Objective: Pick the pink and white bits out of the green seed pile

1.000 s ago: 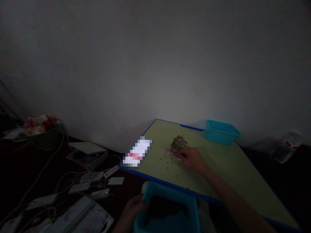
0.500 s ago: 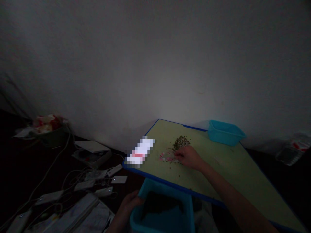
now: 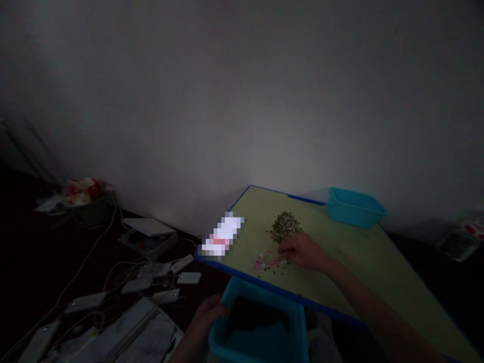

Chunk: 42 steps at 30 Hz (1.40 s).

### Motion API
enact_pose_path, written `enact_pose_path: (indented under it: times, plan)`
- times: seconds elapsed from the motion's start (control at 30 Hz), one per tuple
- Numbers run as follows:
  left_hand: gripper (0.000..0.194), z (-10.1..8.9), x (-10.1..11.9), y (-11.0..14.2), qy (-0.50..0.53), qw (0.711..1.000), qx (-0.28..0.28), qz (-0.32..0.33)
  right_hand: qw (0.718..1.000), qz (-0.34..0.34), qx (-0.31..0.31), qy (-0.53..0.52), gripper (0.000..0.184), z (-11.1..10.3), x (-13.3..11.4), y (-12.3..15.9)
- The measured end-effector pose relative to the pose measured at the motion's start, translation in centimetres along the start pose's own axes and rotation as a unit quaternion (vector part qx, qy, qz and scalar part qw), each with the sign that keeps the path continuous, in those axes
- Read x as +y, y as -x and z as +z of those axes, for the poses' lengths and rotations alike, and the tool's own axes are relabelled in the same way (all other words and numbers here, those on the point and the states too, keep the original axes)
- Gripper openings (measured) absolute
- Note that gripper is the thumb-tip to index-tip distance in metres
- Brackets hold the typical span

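My left hand (image 3: 210,313) grips the left rim of a blue plastic basket (image 3: 305,327), held below the table's front edge. Dark contents, too dim to name, lie inside it. Over the yellow-green tabletop (image 3: 359,267), my right hand (image 3: 300,250) has its fingers pinched together; whatever may be between them is hidden. Just beyond those fingertips spreads a pile of small brown grains or beads (image 3: 285,225). Pink and white small pieces (image 3: 267,260) lie in a loose patch to the left of my right hand, with a few brown bits scattered around them.
A second blue basket (image 3: 355,207) stands at the table's far right edge. A blurred-out bright phone-like rectangle (image 3: 222,235) lies at the left corner. Left of the table are white power strips (image 3: 88,301) with cables, an open box (image 3: 149,237) and a full bin (image 3: 88,209).
My right hand has shifted slightly toward me and right. The pink and white pieces lie nearer the front edge, more separate from the brown pile. My left hand still holds the basket.
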State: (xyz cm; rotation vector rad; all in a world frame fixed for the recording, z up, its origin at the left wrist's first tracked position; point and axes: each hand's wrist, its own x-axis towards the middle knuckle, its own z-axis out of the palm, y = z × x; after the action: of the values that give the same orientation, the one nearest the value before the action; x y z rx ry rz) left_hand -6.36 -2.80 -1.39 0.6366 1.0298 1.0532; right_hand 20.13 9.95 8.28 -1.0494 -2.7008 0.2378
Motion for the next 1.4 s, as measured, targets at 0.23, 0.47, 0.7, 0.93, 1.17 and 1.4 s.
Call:
enact_pose_path:
  times: [0.23,0.47,0.7,0.93,1.17,1.4]
  plan:
    - [0.029,-0.9,-2.2,-1.6,-0.003,1.000,-0.014,-0.009,1.000,-0.010,-0.003,-0.017,0.017,-0.5,-0.3,1.3]
    - [0.026,-0.7,-3.2,-2.0,0.003,0.999,-0.027,-0.020,1.000,-0.006,-0.002,-0.023,0.017,-1.1,-0.5,2.5]
    - [0.018,0.7,-2.4,-1.4,-0.003,1.000,-0.013,-0.015,0.992,0.100,0.027,-0.078,0.016,-1.6,0.4,4.7]
    - [0.026,2.1,-1.4,0.2,-0.004,1.000,-0.003,0.000,0.978,0.152,0.049,-0.131,0.020,-0.4,0.5,7.3]
    - [0.022,2.0,-1.2,-0.4,-0.001,0.999,-0.040,0.004,0.971,0.158,0.037,-0.176,0.021,0.3,-0.5,7.5]
    - [0.021,0.5,-2.9,-2.3,0.001,0.999,-0.030,-0.027,0.976,0.163,0.031,-0.141,0.023,-0.1,-1.7,7.4]
